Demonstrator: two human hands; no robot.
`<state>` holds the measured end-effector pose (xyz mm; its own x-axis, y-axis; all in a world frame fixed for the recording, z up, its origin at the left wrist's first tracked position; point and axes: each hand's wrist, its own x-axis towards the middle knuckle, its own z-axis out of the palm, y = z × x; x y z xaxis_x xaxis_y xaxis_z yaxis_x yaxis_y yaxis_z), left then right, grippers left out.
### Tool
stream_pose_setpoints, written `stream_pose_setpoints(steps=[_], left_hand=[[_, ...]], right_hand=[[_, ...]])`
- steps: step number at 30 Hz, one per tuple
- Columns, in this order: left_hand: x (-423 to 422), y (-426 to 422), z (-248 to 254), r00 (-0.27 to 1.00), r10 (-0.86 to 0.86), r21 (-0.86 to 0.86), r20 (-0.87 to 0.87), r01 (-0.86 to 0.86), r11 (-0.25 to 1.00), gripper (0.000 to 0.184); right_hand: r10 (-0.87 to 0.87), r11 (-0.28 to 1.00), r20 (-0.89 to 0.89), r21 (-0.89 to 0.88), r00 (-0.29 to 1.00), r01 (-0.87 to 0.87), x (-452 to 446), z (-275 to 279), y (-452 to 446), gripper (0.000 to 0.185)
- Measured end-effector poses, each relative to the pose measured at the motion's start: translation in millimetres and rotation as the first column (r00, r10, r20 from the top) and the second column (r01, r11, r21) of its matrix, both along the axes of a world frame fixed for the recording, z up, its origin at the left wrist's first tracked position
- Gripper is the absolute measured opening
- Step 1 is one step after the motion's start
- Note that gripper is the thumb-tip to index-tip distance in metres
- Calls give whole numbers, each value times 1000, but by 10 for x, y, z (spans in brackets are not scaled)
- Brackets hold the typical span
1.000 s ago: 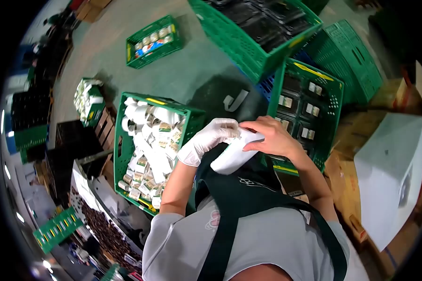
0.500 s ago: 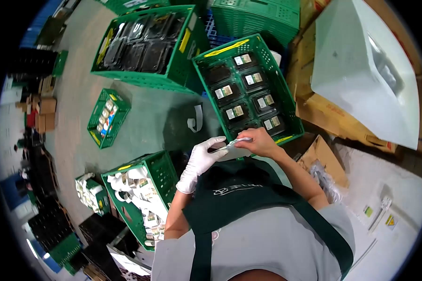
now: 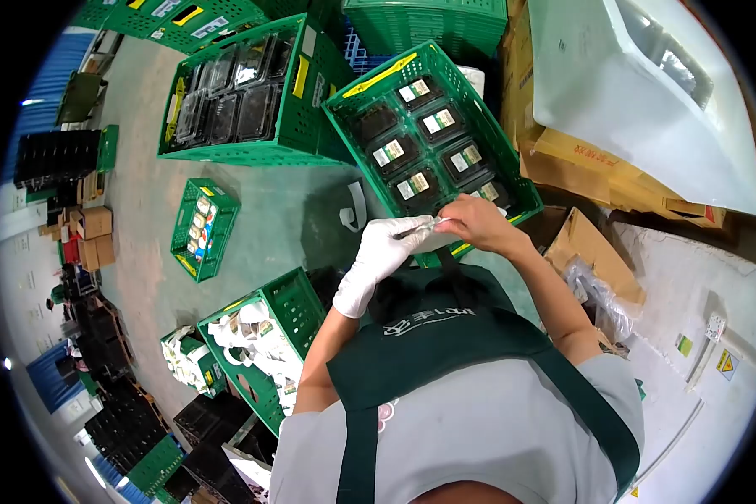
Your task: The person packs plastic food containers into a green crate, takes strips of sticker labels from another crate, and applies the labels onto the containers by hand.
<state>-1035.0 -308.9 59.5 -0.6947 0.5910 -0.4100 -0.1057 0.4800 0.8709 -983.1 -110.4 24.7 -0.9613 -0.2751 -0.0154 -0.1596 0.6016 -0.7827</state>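
My left hand (image 3: 382,256), in a white glove, pinches one end of a white label strip (image 3: 431,244) in front of the apron. The bare right hand (image 3: 483,227) has its fingers closed on the same strip, close beside the left fingertips. Part of the strip hangs below the fingers; the exact grip is hidden. Just beyond the hands stands a green crate (image 3: 515,168) with several dark clear-lidded plastic boxes. Most show a white and green label, such as this plastic box (image 3: 439,124). The right hand covers the crate's near part.
Another green crate (image 3: 252,151) holds unlabelled plastic boxes. At lower left, a green crate (image 3: 298,302) contains label rolls and paper strips. A small green crate (image 3: 214,256) stands on the floor near a curled paper strip (image 3: 357,206). Cardboard boxes (image 3: 601,164) and a white bin (image 3: 580,76) are at right.
The view has shifted slightly. My hands have come closer together on the strip, and the left fingers now meet the right fingertips.
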Motion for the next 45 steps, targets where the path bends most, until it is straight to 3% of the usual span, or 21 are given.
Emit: stream_pose_setpoints(steps=[2,4,9,13,16,18,22,23,25,27,29,31,34,35,37,38,39,43,45], left_hand=[[3,22,12,999,37,-17,33,-37,999,23],[8,33,-11,994,97,-23,49,-96,995,21],[-7,35,-127,992,123,-59,12,-122,991,20],[-7,95,-126,994,112,-64,7,-112,992,20],[-22,137,-138,989,149,-88,7,-148,985,19],[-57,154,-190,982,186,-93,11,-185,978,17],[-239,100,-586,982,184,-34,48,-182,983,24],[-350,133,-489,997,74,-100,38,-70,993,22],[-584,157,-545,942,62,26,330,-75,997,23],[-859,192,-633,795,102,71,598,-180,981,25],[-1150,145,-1058,811,58,153,582,-180,972,28],[-1456,153,-1337,760,104,83,641,-203,976,27],[-1911,154,-1680,669,136,25,731,-225,974,26],[-2054,112,-1818,654,138,18,744,-226,974,26],[-2327,-2,-2087,621,245,-137,744,-218,966,24],[-2442,-40,-2124,669,301,-173,680,-252,952,21],[-2558,-100,-2146,665,310,-158,680,-279,947,18],[-2785,-410,-2342,717,374,-278,588,-255,926,17],[-2850,-532,-2359,757,322,-270,568,-199,942,19]], right_hand=[[16,1000,45,22,999,-17,-8,44,18,26],[-101,988,6,-118,995,101,-21,104,20,25],[-287,937,-136,-244,948,249,-66,200,26,32],[-242,966,-210,-148,947,214,-74,136,-32,14],[-280,960,-292,-106,915,260,-73,69,-90,11],[-232,965,-486,-7,843,261,-109,24,-109,11],[-223,957,-500,52,837,286,-213,-138,-149,9],[-235,953,-497,50,835,298,-261,-175,-160,9],[-258,939,-459,90,850,333,-383,-255,-168,11],[-277,932,-449,87,849,351,-547,-365,-185,12],[-336,912,-426,74,840,402,-750,-510,-211,13],[-356,898,-391,108,849,427,-997,-671,-249,13],[-462,879,-195,30,865,477,-1412,-862,-305,14],[-600,800,-108,-97,793,592,-1562,-985,-324,11],[-831,392,321,-241,454,888,-1870,-1381,-320,9],[-836,300,421,-185,351,936,-2048,-1627,-206,11],[-730,90,647,-228,220,970,-2265,-1828,-75,12],[-514,-261,857,-114,-38,959,-3008,-2842,420,13],[-598,-260,800,-133,-52,956,-3308,-3184,561,14]])
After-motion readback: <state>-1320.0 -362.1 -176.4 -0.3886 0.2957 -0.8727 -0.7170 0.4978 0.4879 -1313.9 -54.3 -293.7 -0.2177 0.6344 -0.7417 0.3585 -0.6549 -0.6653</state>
